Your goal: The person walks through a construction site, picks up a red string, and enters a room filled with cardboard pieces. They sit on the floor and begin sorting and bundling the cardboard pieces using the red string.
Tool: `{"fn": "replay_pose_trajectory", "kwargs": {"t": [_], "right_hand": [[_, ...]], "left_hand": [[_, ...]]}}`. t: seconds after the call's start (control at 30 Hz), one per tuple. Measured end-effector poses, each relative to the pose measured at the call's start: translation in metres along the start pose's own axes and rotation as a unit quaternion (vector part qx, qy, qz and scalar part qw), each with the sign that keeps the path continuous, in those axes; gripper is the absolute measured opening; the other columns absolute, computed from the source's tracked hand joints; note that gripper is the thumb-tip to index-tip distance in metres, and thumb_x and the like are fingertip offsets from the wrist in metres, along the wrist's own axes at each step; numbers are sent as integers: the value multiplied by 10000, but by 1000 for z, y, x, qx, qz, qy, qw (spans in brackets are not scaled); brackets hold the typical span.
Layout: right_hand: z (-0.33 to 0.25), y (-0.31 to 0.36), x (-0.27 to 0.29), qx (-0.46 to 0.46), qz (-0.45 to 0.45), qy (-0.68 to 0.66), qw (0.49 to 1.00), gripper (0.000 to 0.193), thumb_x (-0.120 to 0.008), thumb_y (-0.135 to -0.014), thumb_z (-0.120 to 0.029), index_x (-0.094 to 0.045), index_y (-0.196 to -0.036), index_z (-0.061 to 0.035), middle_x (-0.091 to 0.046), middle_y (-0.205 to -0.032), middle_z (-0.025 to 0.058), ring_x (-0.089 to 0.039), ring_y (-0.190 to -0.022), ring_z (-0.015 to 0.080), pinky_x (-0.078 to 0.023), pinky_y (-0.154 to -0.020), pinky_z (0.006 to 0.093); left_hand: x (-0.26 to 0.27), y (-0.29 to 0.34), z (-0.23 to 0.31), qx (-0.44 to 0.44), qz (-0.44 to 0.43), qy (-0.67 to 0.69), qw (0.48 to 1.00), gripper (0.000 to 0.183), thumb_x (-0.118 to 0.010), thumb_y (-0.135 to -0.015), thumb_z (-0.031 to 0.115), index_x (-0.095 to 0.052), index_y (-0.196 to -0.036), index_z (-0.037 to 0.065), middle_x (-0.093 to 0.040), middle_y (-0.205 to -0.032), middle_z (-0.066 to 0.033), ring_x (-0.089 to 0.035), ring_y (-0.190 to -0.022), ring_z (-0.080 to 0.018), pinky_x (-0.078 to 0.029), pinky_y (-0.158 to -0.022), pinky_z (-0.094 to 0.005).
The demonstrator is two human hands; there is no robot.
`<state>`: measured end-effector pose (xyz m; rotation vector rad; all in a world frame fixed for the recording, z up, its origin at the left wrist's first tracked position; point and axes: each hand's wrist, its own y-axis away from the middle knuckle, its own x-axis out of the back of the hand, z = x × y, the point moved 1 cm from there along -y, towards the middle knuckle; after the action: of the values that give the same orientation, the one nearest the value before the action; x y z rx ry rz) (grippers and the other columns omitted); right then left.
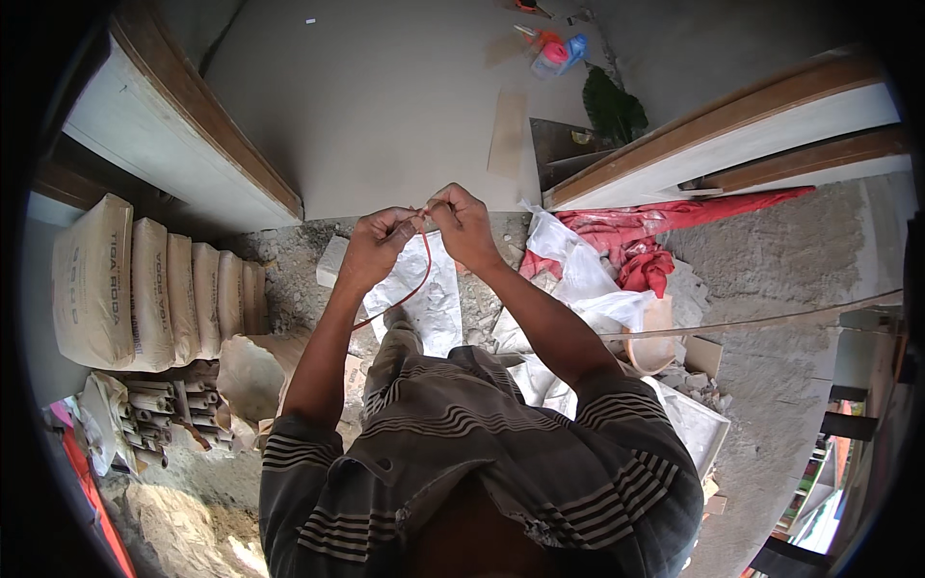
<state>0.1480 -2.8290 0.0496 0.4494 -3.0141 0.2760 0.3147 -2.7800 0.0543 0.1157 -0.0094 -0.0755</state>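
Note:
Both my hands are raised together in front of me, fingertips meeting at a thin orange-red cord [428, 258]. My left hand [378, 243] pinches the cord between thumb and fingers. Close against it, my right hand [462, 225] pinches at the same spot, where a short end of the cord seems to be. From there the cord hangs in a curve past my left forearm and passes out of sight behind it. Exactly how the cord lies between the fingertips is too small to make out. Below the hands, a white sheet or sack [438, 299] lies on the rubble.
Stacked paper sacks [92, 284] stand at left above a pile of roof tiles [169, 409]. Doorway frames [207, 116] flank a smooth grey floor [385, 96]. Red cloth [646, 270] and white plastic [559, 241] lie at right. Bottles [551, 60] stand farther off.

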Motion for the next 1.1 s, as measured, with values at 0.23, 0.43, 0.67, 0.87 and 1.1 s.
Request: {"fn": "replay_pose_trajectory", "kwargs": {"t": [0.23, 0.43, 0.67, 0.87, 1.1], "right_hand": [[17, -76, 54, -106, 228, -85, 964, 125, -515, -947, -128, -542, -908, -12, -589, -755, 43, -564, -659, 113, -496, -615, 268], [20, -119, 127, -126, 314, -265, 903, 200, -456, -971, -178, -539, -968, 4, -655, -926, 159, -663, -790, 232, -556, -682, 332], [31, -165, 159, -83, 222, -371, 898, 264, -358, -1003, -136, -516, -1051, 69, -663, -997, 229, -686, -906, 321, -583, -772, 381], [61, -217, 265, -141, 410, -331, 838, 309, -400, -974, -143, -583, -1027, 101, -656, -1052, 223, -669, -953, 310, -583, -752, 352], [77, -240, 391, -81, 486, -358, 793, 361, -350, -983, -181, -564, -1005, 109, -639, -940, 218, -659, -877, 321, -579, -757, 379]], "left_hand": [[34, 3, 5, 17, 95, 80, 992, 144, -656, -931, 158, -698, -933, 20, -495, -668, 95, -334, -579, -5, -252, -517, -200], [98, 36, -11, 59, 157, 166, 972, 145, -616, -961, 192, -643, -907, 59, -559, -654, 33, -423, -489, -22, -317, -439, -198], [112, 6, -9, 36, 177, 150, 972, 141, -611, -969, 221, -629, -925, 88, -513, -622, 50, -354, -463, -6, -267, -427, -185], [164, 1, -17, -28, 346, 231, 909, 133, -604, -974, 219, -607, -917, 99, -483, -605, 49, -354, -465, -18, -284, -416, -182], [265, 67, -98, 47, 703, 219, 675, 237, -490, -1008, 215, -510, -798, 106, -462, -624, 14, -375, -476, -91, -288, -411, -239]]}}
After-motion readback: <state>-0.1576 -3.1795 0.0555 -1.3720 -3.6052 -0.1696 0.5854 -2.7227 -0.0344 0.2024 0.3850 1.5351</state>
